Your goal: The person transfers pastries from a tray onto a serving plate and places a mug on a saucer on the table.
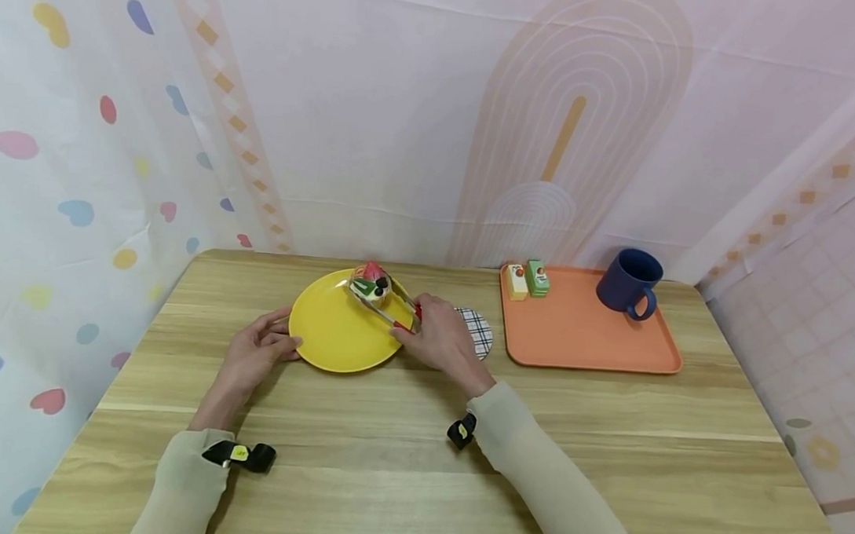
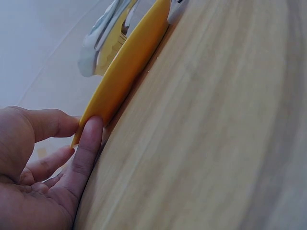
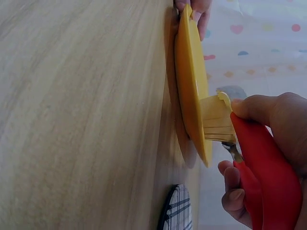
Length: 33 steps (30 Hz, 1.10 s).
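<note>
A yellow plate (image 1: 343, 343) lies on the wooden table, its rim pinched by my left hand (image 1: 258, 354) at the left side. In the left wrist view, thumb and fingers lie on either side of the plate edge (image 2: 127, 72). My right hand (image 1: 441, 334) grips a pair of tongs by their red handles (image 3: 268, 177). The tongs' metal arms (image 1: 376, 311) reach over the plate, one on each side of a toy fruit cupcake (image 1: 372, 285). Its pale ribbed base (image 3: 216, 120) sits right at the plate's surface in the right wrist view.
A checked round coaster (image 1: 478, 332) lies to the right of the plate, partly behind my right hand. Farther right is an orange tray (image 1: 587, 343) with a dark blue mug (image 1: 628, 282) and two small toy cartons, one yellow (image 1: 516, 283) and one green (image 1: 537, 278). A patterned curtain (image 1: 375, 139) hangs behind the table.
</note>
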Available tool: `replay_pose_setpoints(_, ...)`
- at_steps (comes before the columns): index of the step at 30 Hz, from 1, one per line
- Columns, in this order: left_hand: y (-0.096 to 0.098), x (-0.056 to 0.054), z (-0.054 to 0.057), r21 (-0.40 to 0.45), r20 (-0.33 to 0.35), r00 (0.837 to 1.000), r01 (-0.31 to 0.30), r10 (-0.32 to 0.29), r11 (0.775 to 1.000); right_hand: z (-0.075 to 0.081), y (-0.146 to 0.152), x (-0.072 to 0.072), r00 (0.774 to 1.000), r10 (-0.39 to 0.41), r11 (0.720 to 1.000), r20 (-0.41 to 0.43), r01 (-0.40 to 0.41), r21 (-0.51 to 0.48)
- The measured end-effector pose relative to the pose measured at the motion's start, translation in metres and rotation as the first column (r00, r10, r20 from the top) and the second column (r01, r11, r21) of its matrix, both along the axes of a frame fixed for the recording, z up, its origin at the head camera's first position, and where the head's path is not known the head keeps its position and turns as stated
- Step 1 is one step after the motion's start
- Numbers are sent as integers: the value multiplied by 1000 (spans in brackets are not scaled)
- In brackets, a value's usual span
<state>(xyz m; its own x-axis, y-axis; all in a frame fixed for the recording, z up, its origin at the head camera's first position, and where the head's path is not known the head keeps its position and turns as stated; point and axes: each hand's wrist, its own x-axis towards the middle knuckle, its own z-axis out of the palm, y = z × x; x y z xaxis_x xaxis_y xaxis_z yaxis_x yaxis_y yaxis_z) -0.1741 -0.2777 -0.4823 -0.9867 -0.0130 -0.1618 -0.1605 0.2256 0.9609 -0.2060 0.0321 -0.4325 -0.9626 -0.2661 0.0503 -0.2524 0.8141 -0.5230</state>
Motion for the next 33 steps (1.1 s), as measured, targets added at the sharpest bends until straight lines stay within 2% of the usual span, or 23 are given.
replay_pose_setpoints(10,0,1,-2,-1,2,1000,1,-1,1000,2,5,6,1000,-22,1000,21,22,-9)
replay_pose_setpoints(24,2,1,1,10,-1,1000,-3,3,1000,6,20,20,999,-27,998,-43,24,-64)
replay_pose_setpoints(33,0,1,2,4,-8,1000,-4,4,1000,6,28,32,996,-28,991,-90,16,-137)
